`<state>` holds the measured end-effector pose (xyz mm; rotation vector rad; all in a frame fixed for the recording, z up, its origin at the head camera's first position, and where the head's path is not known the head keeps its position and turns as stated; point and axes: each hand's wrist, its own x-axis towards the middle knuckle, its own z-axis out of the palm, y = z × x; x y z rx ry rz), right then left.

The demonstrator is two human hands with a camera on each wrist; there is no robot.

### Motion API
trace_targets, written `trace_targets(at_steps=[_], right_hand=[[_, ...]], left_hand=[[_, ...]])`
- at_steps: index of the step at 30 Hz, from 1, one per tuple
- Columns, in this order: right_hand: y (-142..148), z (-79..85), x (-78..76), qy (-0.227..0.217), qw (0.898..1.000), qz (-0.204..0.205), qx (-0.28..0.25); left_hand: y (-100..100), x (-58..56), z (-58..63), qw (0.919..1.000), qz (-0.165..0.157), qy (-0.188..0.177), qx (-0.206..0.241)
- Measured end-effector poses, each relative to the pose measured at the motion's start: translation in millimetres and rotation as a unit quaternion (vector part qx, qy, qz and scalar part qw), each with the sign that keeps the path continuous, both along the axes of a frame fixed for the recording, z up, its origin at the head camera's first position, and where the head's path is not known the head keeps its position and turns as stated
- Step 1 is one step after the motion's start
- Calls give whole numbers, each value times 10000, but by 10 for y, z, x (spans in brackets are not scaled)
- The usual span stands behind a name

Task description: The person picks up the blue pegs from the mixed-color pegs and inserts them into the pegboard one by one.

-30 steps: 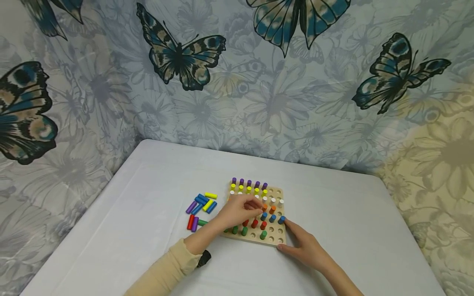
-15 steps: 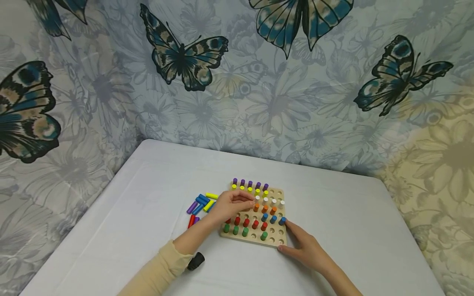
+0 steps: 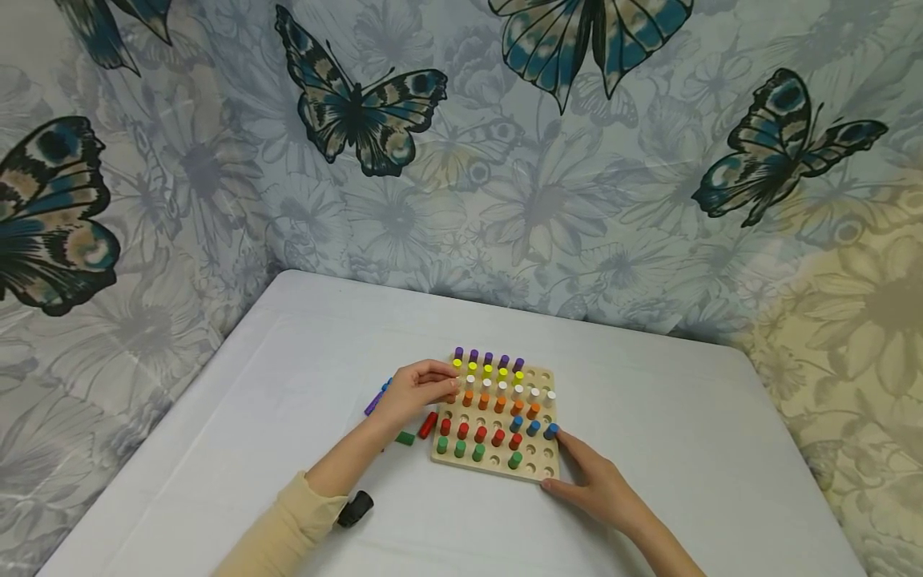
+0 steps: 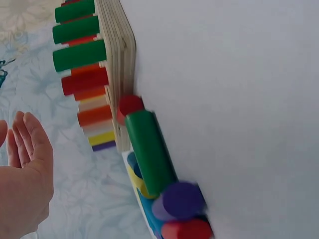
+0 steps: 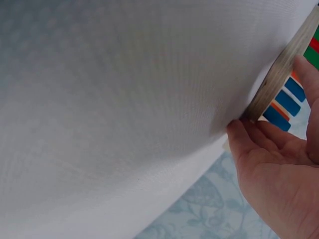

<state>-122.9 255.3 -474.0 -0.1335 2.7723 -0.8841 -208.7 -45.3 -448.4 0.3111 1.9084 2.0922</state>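
A wooden pegboard [image 3: 493, 462] stands on the table, with rows of purple, yellow, white, orange, blue, red and green pegs upright in it. My left hand [image 3: 414, 391] hovers at the board's left side, by the ends of the white and orange rows. In the left wrist view its fingers [image 4: 37, 142] are nearly straight, and no peg shows in them. My right hand [image 3: 600, 479] holds the board's near right corner, thumb at the corner and fingertips along the right edge beside a blue peg [image 3: 551, 431]. The right wrist view shows those fingers against the board's side [image 5: 271, 87].
Loose pegs lie left of the board, partly hidden by the left arm: a red peg [image 3: 428, 425], a green peg [image 3: 405, 438] and a purple peg [image 3: 373, 402] show. A black wrist device [image 3: 356, 509] is beside the left sleeve. A butterfly-patterned wall covering rises behind the table.
My left hand has moved left across the board, from above its middle to its left edge, uncovering the orange and white rows. My right hand stays at the board's corner.
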Motion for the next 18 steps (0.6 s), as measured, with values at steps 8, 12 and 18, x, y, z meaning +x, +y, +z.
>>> trace_targets(at_steps=[8,12,18], right_hand=[[5,-7,5,18,10000,16,-20],[0,-4,4,24,10000,6,-9],[-5,5,-1,-8,10000,-14,-2]], left_hand=[[-194,-1,-22,9990,341,-74,-263],[-277,-16,-49,9972,510,-108,-529],[-425,-43,-66,9927,679,-110,-993]])
